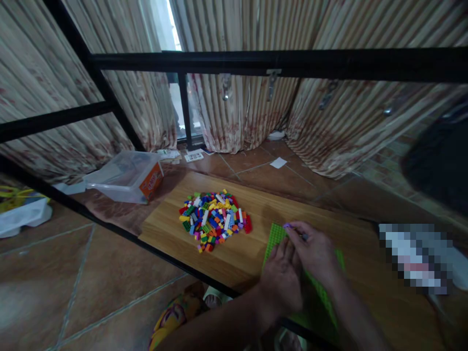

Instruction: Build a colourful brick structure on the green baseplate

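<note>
Small purple brick [287,225] pinched at the far corner of the green baseplate [275,236], right at the near right part of the desk [234,258]. Likely light, hard plastic, stiff and a little slick; best taken by its two side faces between thumb and forefinger, studs up, since a grip on top would block seating it. Too small and blurred to tell its stud count. Baseplate thin and flat, probably stiff enough to lie still but prone to slide on the smooth wood unless held down. Right hand [314,251] reaching forward over the plate, wrist low, fingertips closed on the brick, knuckles up. Left hand [281,280] just beside and partly under the right, palm down on the plate, fingers loosely together and pointing toward the brick; holding nothing that can be seen, seemingly pinning the plate. Both forearms coming in from the lower edge, close together. Brick pile [215,219] well apart to the left on the desk; clear tub [126,176] farther back on the floor.
</note>
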`<state>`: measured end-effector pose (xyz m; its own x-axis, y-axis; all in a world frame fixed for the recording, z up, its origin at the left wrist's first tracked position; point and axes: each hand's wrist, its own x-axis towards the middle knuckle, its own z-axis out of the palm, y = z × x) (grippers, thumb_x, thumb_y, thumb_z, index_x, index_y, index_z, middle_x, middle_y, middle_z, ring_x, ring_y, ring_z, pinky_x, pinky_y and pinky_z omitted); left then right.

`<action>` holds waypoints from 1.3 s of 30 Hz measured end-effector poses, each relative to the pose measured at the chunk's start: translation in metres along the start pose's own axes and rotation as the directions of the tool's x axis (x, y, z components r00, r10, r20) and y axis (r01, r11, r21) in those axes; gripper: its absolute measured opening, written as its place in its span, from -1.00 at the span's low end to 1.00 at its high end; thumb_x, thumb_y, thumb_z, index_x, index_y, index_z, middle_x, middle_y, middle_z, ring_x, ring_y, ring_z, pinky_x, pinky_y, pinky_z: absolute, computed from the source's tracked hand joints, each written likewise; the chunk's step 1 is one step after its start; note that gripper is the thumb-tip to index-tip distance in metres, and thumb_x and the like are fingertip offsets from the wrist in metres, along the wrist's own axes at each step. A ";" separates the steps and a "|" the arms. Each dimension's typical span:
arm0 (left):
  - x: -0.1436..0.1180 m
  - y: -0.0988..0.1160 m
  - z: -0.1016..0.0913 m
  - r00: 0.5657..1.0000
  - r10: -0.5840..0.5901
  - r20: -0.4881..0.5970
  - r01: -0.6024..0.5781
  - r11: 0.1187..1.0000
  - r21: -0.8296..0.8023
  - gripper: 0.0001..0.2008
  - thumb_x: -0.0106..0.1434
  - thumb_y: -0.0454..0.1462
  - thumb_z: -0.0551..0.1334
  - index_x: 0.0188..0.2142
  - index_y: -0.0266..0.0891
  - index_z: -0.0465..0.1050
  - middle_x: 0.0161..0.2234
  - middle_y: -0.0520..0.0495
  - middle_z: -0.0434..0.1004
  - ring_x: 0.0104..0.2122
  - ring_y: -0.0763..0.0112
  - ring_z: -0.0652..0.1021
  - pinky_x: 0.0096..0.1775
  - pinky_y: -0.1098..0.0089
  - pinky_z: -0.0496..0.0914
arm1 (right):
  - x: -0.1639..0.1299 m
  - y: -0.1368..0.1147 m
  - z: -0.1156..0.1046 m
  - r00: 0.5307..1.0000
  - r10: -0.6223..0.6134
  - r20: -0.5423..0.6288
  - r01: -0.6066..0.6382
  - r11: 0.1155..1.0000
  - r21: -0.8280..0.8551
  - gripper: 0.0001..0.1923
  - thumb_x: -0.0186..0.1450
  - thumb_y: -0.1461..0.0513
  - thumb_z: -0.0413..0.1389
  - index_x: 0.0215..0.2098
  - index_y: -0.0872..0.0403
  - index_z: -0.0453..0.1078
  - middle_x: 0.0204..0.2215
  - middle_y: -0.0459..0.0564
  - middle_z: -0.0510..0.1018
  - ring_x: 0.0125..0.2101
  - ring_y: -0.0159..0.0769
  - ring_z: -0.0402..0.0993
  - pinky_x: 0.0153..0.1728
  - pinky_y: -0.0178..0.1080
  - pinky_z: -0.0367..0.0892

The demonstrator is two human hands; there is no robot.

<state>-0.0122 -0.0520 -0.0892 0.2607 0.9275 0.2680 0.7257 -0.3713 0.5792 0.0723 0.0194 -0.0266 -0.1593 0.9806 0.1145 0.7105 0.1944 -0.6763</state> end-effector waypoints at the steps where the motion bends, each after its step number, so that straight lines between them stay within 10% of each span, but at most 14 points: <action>1: 0.002 -0.001 -0.003 1.000 -0.015 0.018 0.015 1.000 -0.021 -0.12 0.13 -0.10 0.25 0.34 -0.33 -0.09 0.33 -0.33 -0.01 0.31 -0.07 0.07 0.27 -0.03 0.06 | 0.001 0.013 -0.010 1.000 0.010 -0.019 -0.012 0.997 -0.071 -0.70 0.26 0.04 0.01 -0.29 0.03 0.48 -0.36 0.01 0.63 -0.38 -0.23 0.53 -0.32 -0.24 0.31; 10: 0.021 -0.019 -0.036 0.985 -0.124 0.123 0.136 0.986 -0.092 -0.27 0.22 -0.36 0.11 0.33 -0.31 -0.17 0.12 -0.25 0.37 0.18 0.21 0.32 0.20 0.17 0.23 | -0.009 0.050 -0.022 0.985 0.065 0.159 -0.004 0.935 -0.355 -0.83 0.23 0.25 0.07 -0.35 0.06 0.52 -0.36 0.03 0.64 -0.33 -0.22 0.55 -0.30 -0.26 0.28; 39: 0.034 -0.018 -0.037 0.986 -0.132 0.097 0.129 0.991 0.032 -0.42 0.23 -0.40 0.12 0.23 -0.29 0.05 0.06 -0.17 0.42 0.09 0.30 0.38 0.15 0.26 0.27 | -0.015 0.051 -0.017 0.975 0.006 0.223 0.032 0.985 -0.167 -0.86 0.20 0.25 0.12 -0.32 0.04 0.53 -0.37 -0.05 0.60 -0.34 -0.30 0.48 -0.27 -0.29 0.26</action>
<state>-0.0401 -0.0155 -0.0618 0.2234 0.9682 0.1129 0.7734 -0.2465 0.5840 0.1231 0.0148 -0.0505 -0.3036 0.9512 -0.0551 0.8097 0.2272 -0.5411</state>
